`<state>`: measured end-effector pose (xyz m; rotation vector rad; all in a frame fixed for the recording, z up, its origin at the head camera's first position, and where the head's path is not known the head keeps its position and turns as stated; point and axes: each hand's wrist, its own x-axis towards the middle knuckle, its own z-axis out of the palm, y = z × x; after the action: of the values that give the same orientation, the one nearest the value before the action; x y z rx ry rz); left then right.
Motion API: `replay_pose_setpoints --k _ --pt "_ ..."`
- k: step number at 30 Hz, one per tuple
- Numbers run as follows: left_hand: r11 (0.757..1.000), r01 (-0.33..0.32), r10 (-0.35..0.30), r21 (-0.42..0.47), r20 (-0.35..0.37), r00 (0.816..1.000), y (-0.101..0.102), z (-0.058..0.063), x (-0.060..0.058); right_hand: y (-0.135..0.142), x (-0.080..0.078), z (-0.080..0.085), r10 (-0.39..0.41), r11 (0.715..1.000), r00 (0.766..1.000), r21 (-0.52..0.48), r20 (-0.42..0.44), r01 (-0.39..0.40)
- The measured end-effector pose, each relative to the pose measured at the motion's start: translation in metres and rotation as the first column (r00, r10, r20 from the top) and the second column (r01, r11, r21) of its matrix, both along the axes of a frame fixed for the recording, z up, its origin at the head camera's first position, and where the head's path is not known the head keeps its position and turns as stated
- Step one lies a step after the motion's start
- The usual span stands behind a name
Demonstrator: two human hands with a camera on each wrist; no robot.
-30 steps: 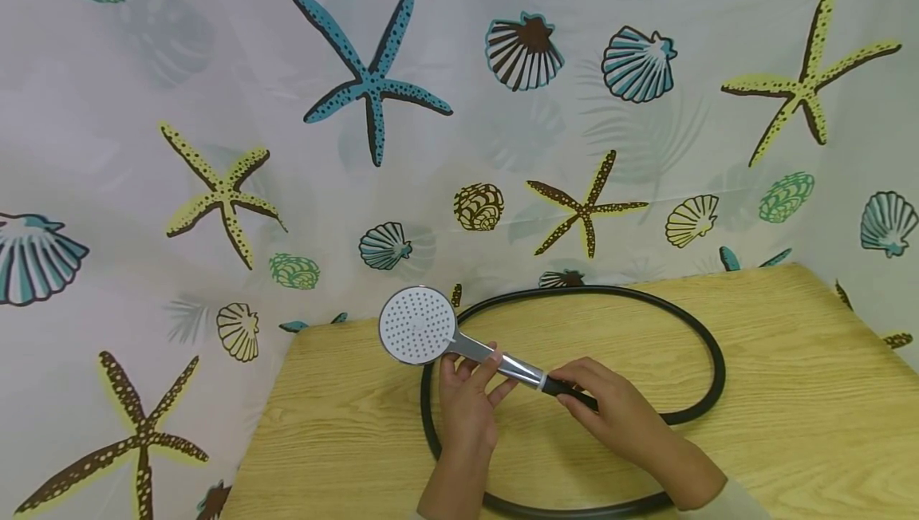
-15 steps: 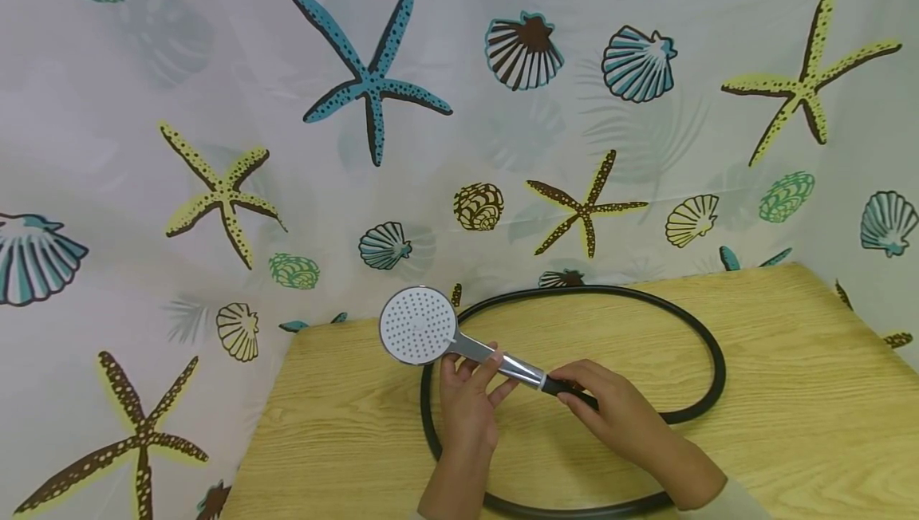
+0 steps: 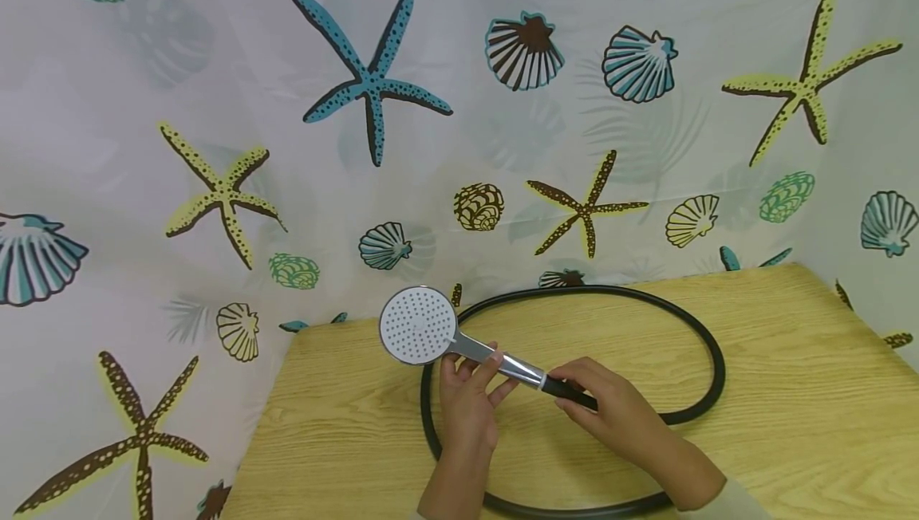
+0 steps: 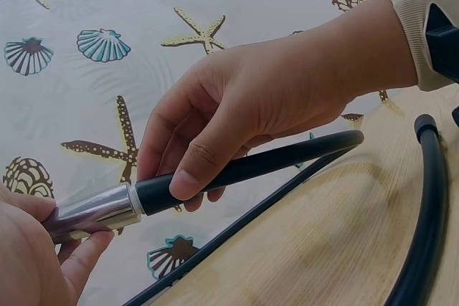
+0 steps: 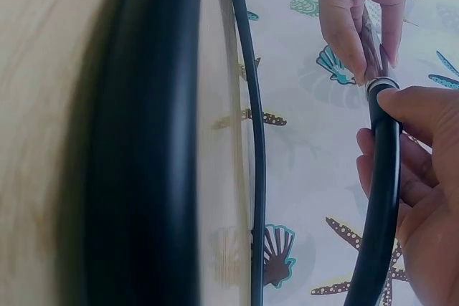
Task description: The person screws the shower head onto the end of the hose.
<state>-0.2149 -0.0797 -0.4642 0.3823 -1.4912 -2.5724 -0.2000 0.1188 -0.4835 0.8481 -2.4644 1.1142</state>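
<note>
Pale wood-grain tabletop [image 3: 345,416] below hands; white starfish-and-shell-printed fabric [image 3: 445,133] beyond. Left hand [image 3: 468,408] grips chrome shower head with round white face [image 3: 418,325], lower end toward right hand [image 3: 617,410], which pinches adjoining black flexible hose [image 3: 718,368], its loop below hands.

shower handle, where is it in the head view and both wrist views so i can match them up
Head: the handle is in the lower half, just right of centre, slanting down to the right.
Left wrist: lower left, partly covered by the left hand.
Right wrist: upper right, a narrow strip between the left hand's fingers.
Shared landmark: the pale ring where the handle meets the black hose.
</note>
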Motion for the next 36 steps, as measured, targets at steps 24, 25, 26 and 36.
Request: replay_pose_setpoints --k 24,25,26,36 --pt "1.000 -0.001 0.001 -0.013 0.013 1.000 0.0006 0.0015 0.0006 -0.0005 -0.0007 -0.0016 0.010 1.000 1.000 -0.013 -0.025 -0.010" --pt "1.000 -0.001 0.001 -0.014 0.012 1.000 0.0007 0.0016 0.0007 -0.0005 -0.0008 -0.0016 0.009 1.000 1.000 -0.011 -0.028 -0.010" --pt "1.000 0.000 0.000 -0.015 0.013 1.000 0.0008 0.0018 0.0009 -0.0004 -0.0008 -0.0018 0.010 1.000 0.999 -0.012 -0.031 -0.011" --pt "1.000 0.002 -0.002 -0.018 0.012 1.000 0.0009 0.0022 0.0015 0.0003 -0.0008 -0.0028 0.010 1.000 0.999 -0.016 -0.036 -0.011"
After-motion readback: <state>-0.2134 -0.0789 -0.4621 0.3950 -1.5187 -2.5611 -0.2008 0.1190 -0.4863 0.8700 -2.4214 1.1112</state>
